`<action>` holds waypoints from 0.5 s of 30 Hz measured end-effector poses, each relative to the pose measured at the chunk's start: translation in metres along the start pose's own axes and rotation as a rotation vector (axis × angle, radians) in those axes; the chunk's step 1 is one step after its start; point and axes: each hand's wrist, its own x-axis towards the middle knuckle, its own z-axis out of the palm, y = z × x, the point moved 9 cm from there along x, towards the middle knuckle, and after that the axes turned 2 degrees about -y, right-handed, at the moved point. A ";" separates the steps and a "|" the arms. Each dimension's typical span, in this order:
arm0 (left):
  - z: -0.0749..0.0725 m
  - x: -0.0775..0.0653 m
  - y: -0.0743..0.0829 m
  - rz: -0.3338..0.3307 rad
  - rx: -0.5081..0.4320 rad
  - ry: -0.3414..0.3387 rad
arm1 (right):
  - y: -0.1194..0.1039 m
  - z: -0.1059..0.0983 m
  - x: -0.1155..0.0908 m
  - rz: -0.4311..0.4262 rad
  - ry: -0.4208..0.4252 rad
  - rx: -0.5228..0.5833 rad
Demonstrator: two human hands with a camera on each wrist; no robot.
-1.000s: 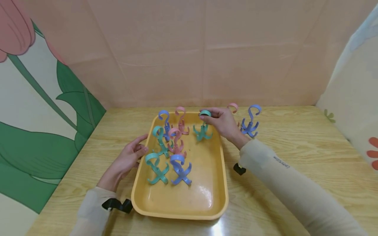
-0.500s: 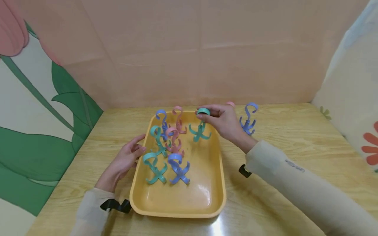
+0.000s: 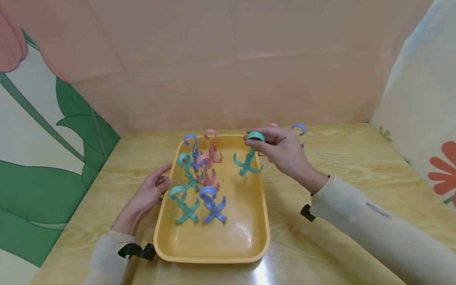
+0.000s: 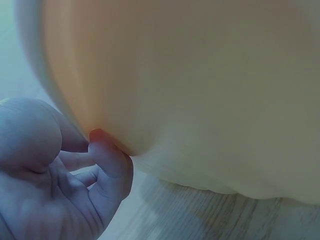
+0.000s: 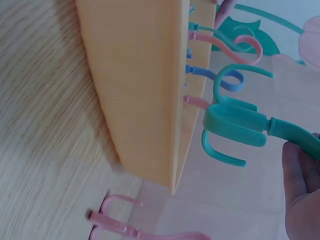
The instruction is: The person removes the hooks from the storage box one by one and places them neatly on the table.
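Observation:
My right hand (image 3: 290, 156) pinches the curled top of a green four-prong hook (image 3: 247, 163). This hook hangs prongs down over the back right of a yellow tray (image 3: 265, 221), and its prongs are apart from the rim in the right wrist view. My left hand (image 3: 147, 194) holds the tray's left side, with bent fingers against the outer wall in the left wrist view. Inside the tray stand two more green hooks (image 3: 187, 209), blue hooks (image 3: 214, 206) and pink hooks (image 3: 208, 176), all at the left.
On the wooden table (image 3: 338, 158), a pink hook (image 5: 115, 225) and a blue hook (image 3: 299, 130) stand right of the tray, partly hidden by my right hand. A pink-beige covered wall (image 3: 221, 71) rises behind the table.
My right hand has moved right relative to the tray and nearer to me, carrying the green hook. It now covers more of the blue hook on the table. My left hand stays at the tray.

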 end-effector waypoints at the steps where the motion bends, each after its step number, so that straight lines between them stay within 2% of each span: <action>1: 0.000 -0.001 0.000 0.002 -0.002 0.000 | -0.001 -0.001 -0.001 -0.009 -0.006 0.010; 5: -0.001 -0.002 -0.001 0.009 -0.001 0.000 | -0.005 -0.008 -0.004 -0.062 -0.034 0.066; 8: 0.000 -0.001 -0.001 0.009 -0.003 0.001 | -0.006 -0.018 -0.009 -0.057 -0.036 0.121; 11: 0.001 0.000 -0.001 0.009 -0.005 0.001 | -0.004 -0.033 -0.017 -0.001 0.007 0.085; 15: 0.001 0.000 0.000 0.014 -0.001 -0.002 | -0.002 -0.055 -0.028 0.049 0.068 -0.045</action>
